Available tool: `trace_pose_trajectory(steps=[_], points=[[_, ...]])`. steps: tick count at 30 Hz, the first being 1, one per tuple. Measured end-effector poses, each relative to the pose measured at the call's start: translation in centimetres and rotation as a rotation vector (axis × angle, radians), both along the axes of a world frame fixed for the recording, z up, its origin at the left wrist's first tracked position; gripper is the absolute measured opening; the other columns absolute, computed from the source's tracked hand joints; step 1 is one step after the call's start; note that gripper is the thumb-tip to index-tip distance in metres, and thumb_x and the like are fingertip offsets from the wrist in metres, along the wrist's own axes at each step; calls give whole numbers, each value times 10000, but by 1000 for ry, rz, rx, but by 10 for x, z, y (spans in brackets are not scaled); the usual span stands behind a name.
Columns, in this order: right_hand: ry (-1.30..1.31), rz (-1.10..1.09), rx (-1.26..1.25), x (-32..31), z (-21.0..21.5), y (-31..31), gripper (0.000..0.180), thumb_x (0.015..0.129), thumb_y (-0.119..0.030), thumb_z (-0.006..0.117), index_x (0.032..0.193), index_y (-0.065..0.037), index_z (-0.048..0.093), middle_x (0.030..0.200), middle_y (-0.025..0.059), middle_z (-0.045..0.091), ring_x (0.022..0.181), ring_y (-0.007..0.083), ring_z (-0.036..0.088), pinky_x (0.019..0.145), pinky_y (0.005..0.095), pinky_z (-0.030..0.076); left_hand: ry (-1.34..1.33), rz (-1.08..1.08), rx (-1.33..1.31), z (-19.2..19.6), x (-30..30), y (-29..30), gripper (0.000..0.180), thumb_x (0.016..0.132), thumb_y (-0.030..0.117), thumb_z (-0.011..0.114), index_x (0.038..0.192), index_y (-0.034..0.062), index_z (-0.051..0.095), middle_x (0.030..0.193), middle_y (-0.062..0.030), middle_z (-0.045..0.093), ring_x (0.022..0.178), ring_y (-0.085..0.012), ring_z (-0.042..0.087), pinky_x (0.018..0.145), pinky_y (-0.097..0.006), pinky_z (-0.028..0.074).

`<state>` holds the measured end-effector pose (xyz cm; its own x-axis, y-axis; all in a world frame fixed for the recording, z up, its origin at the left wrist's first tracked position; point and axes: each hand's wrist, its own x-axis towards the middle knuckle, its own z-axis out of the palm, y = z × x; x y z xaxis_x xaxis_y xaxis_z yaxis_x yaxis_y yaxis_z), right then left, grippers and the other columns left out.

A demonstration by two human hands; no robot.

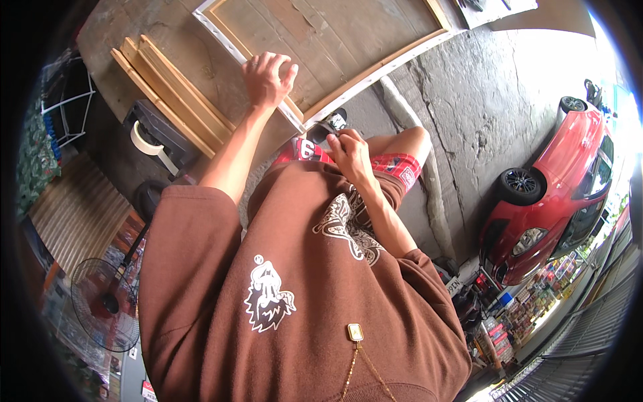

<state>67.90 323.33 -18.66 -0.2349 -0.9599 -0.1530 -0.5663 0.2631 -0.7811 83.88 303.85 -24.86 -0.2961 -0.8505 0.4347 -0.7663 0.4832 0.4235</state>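
Observation:
A wooden frame point(375, 72) with white cloth-like material along its outer edge lies on the brown tabletop in front of me. My left hand point(268, 82) rests on its near left side. Its fingers are bent over the rail and its thumb lies toward the inside. My right hand point(351, 155) is just below the frame's near corner, close to my lap. Its fingers are curled together. A dark object shows beside its fingertips, but I cannot make out what they hold.
Several bare wooden strips point(175, 94) lie at the left of the table. Beside them a roll of cream tape point(149, 142) sits by a dark case point(145, 115). A black fan point(105, 305) stands lower left. A red car point(569, 177) is parked at the right on concrete floor.

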Motion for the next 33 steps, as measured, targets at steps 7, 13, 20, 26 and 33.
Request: trace_pose_trajectory(steps=[7,13,20,26,33], points=[[51,-169,234,-11,-7,-11,465,907,-350,581,707,68,620,816,219,630,674,371,589,655,407,462,-7,-6,0,-2,1,-2,168,777,346,694,872,218,644,868,50,598,836,-194,574,795,-404,379],[-196,-185,526,-16,7,-22,512,908,-398,563,692,61,635,699,135,643,639,227,637,593,339,496,-20,-9,-4,0,2,-2,163,779,340,688,875,217,642,866,45,594,836,-194,573,789,-402,383],[-398,-262,706,-27,3,-36,549,896,-432,565,618,42,556,632,121,605,555,169,579,544,345,478,-12,-10,-11,2,2,-2,160,776,335,687,871,216,640,861,43,590,839,-192,569,798,-396,381],[201,-144,220,7,-11,-15,482,913,-372,557,615,6,586,670,192,606,630,376,605,617,449,483,-7,-8,-9,-1,2,-2,158,779,334,685,873,216,639,862,43,588,842,-191,568,799,-399,380],[339,-138,63,14,-21,-9,425,902,-310,578,581,-34,540,617,147,562,570,357,576,539,439,461,-73,-1,33,2,1,0,177,781,344,680,891,219,618,858,29,580,854,-215,556,803,-418,374]])
